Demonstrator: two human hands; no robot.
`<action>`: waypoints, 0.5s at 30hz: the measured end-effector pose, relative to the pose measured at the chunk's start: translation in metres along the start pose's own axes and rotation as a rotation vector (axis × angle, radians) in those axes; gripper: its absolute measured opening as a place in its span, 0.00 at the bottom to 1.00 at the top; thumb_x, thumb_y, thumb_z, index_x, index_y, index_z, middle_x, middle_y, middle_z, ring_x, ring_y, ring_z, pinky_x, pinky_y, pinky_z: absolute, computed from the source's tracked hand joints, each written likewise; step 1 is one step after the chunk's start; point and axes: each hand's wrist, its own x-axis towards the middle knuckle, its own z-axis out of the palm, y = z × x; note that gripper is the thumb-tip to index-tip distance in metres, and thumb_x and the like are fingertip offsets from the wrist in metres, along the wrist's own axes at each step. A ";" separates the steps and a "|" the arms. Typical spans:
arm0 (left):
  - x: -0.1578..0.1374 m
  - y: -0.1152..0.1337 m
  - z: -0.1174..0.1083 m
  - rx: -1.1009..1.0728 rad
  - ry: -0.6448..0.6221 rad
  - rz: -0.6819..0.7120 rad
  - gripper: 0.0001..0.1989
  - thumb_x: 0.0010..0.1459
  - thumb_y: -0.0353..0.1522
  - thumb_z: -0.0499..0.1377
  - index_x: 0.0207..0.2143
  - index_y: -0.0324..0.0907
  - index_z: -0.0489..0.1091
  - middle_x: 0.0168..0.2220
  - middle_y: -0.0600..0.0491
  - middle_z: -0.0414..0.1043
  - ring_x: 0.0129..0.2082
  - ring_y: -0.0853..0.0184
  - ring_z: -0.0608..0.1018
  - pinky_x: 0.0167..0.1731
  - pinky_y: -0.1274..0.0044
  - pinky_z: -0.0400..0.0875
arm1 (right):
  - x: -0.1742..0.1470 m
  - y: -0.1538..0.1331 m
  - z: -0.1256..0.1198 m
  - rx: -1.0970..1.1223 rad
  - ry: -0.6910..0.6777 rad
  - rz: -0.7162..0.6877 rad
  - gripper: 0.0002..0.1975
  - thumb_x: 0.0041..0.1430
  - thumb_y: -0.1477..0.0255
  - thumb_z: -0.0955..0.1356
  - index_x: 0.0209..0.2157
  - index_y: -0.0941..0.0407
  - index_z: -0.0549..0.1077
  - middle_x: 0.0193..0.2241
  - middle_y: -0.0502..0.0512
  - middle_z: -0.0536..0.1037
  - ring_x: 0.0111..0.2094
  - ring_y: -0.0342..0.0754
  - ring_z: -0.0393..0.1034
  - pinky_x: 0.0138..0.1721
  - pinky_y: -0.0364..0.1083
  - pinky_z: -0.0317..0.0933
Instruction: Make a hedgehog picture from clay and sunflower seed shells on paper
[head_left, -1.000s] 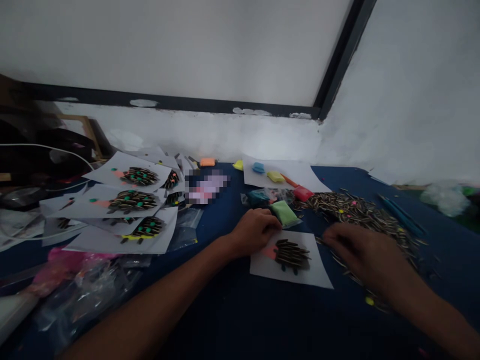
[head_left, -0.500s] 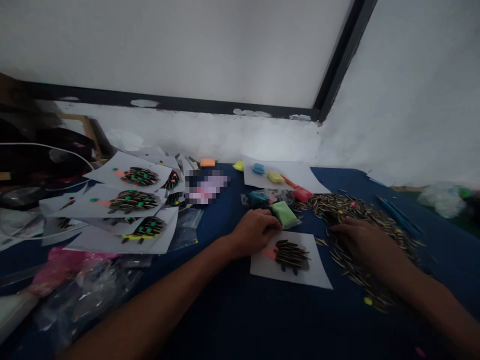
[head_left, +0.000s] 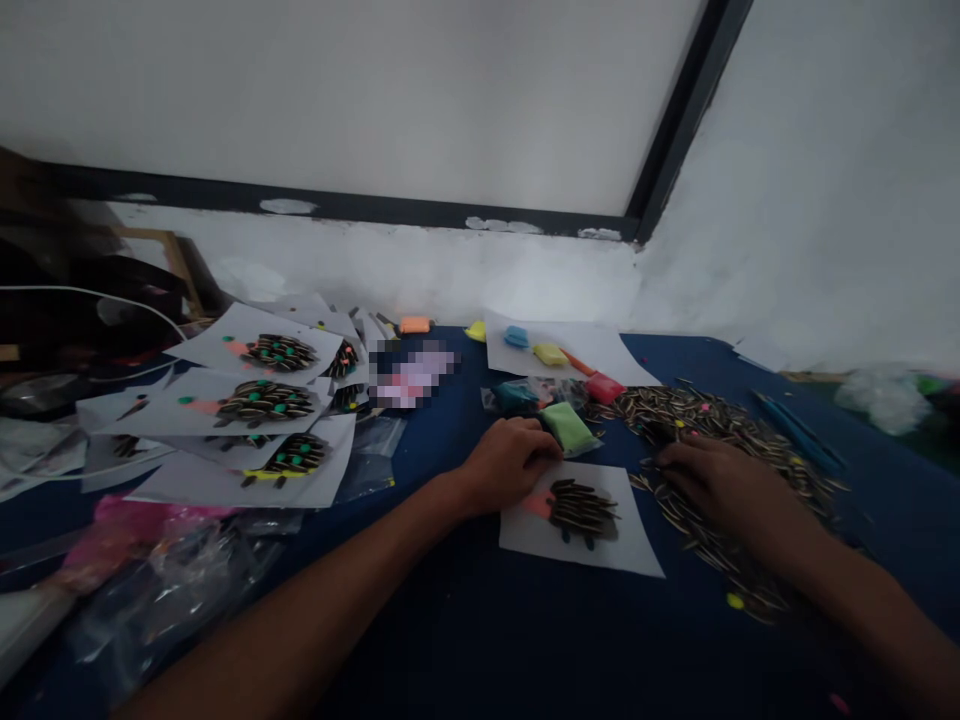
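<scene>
A small white paper (head_left: 626, 545) lies on the blue cloth. It carries a hedgehog picture (head_left: 581, 510) with a pink clay face and striped sunflower seeds as spines. My left hand (head_left: 506, 462) rests at the paper's upper left corner with its fingers curled; whatever they hold is hidden. A packet of light green clay (head_left: 568, 428) lies just beyond its fingertips. Over the inner edge of a pile of sunflower seeds (head_left: 720, 415), my right hand (head_left: 709, 478) has its fingers pressed together. Any seed between them is too dark and small to make out.
Finished hedgehog sheets (head_left: 247, 480) are stacked at the left, above crumpled plastic bags (head_left: 187, 580). Coloured clay packets (head_left: 550, 355) lie on a white sheet (head_left: 600, 345) near the wall. Blue tweezers-like tool (head_left: 799, 430) lies beyond the seeds.
My right hand has shifted very slightly left at the edge of the seeds. My left hand and the hedgehog paper look nearly unchanged.
</scene>
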 end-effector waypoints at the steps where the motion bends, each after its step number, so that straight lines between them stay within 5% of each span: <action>1: 0.000 0.000 0.000 0.000 0.000 0.001 0.09 0.58 0.26 0.56 0.36 0.39 0.76 0.36 0.50 0.74 0.38 0.66 0.74 0.38 0.77 0.67 | 0.000 -0.001 0.000 -0.008 0.002 -0.002 0.13 0.61 0.73 0.61 0.35 0.54 0.77 0.36 0.59 0.79 0.35 0.53 0.74 0.33 0.47 0.66; 10: 0.000 0.000 0.000 0.001 0.001 0.002 0.09 0.58 0.26 0.55 0.36 0.40 0.76 0.37 0.50 0.75 0.38 0.66 0.75 0.38 0.76 0.67 | -0.002 -0.002 0.001 0.070 0.142 -0.080 0.15 0.61 0.72 0.61 0.40 0.55 0.79 0.38 0.61 0.78 0.37 0.54 0.74 0.30 0.47 0.65; 15: 0.000 0.001 0.000 0.006 -0.007 -0.001 0.10 0.58 0.26 0.55 0.36 0.40 0.76 0.37 0.50 0.75 0.39 0.66 0.75 0.38 0.77 0.67 | 0.000 -0.005 0.000 0.084 0.064 -0.089 0.16 0.63 0.72 0.59 0.37 0.54 0.79 0.38 0.59 0.78 0.35 0.51 0.74 0.31 0.46 0.65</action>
